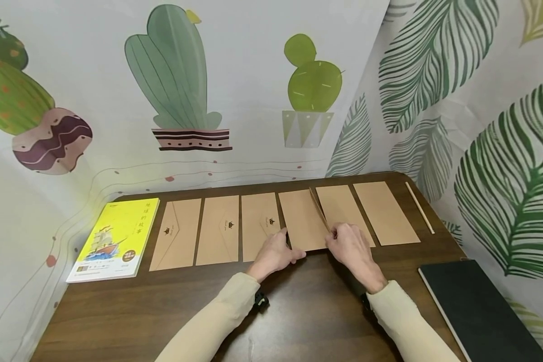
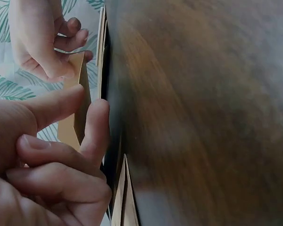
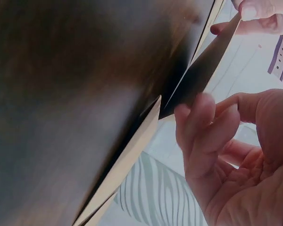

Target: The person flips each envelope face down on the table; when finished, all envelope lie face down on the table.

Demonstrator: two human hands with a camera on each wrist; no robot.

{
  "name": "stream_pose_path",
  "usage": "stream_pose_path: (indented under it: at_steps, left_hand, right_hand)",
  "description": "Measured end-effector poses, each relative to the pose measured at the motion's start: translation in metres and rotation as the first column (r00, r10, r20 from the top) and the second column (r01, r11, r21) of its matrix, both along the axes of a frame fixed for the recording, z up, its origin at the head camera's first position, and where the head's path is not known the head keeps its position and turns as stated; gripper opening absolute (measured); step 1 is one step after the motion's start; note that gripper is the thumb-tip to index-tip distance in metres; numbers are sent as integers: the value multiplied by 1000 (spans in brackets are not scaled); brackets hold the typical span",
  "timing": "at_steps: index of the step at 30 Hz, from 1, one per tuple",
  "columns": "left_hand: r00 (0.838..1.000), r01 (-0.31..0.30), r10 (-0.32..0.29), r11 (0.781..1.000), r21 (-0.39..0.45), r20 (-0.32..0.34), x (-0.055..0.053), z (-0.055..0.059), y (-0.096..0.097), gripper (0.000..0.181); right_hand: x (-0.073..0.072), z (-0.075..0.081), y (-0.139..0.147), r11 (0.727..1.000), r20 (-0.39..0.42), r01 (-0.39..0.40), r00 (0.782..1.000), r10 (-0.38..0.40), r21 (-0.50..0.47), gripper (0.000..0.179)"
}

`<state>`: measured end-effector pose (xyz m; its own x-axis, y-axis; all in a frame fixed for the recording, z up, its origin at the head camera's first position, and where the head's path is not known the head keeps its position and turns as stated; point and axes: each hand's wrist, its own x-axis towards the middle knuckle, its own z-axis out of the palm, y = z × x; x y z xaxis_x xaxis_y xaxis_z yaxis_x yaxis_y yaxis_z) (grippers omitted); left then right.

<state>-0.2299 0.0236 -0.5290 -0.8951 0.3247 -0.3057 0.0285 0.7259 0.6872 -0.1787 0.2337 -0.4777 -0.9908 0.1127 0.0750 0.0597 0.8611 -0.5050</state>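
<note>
A plain brown paper envelope (image 1: 302, 216) lies in the row at the back of the table, its flap (image 1: 319, 208) standing up along its right side. My left hand (image 1: 276, 253) pinches the envelope's near left corner between thumb (image 2: 61, 106) and forefinger, the edge slightly lifted in the right wrist view. At the near right corner, my right hand (image 1: 350, 246) holds the raised flap between its thumb and fingers (image 3: 203, 113). The flap leans toward another plain envelope (image 1: 344, 208) on the right.
Three crown-printed envelopes, the nearest one (image 1: 258, 216) beside my left hand, lie to the left. Beyond them is a yellow book (image 1: 122, 221). Another plain envelope (image 1: 386, 216), a thin stick (image 1: 420, 207) and a dark notebook (image 1: 479, 306) lie on the right. A patterned cloth (image 1: 253, 75) hangs behind the table (image 1: 298, 311).
</note>
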Motion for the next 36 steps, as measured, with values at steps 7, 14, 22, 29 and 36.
stream_pose_path:
  at_steps: [7, 14, 22, 29, 36]
  left_hand:
    - [1000, -3, 3, 1000, -9, -26, -4, -10, 2, 105]
    - [999, -5, 4, 1000, -21, -37, -2, -8, 2, 98]
    - [1000, -3, 4, 999, 47, -18, 6, 5, 1, 89]
    - [1000, -25, 26, 991, 133, -7, 26, 36, 3, 91]
    - [999, -29, 21, 985, 171, 45, 27, 43, 9, 95]
  right_hand:
    - [-3, -1, -1, 995, 67, -1, 998, 7, -97, 32]
    - [-4, -1, 1, 990, 193, -40, 979, 65, -133, 71]
    - [0, 4, 3, 989, 176, -69, 980, 92, -132, 68]
    - [7, 15, -1, 994, 102, -93, 990, 99, -65, 54]
    - [15, 25, -10, 989, -35, -148, 988, 148, -8, 44]
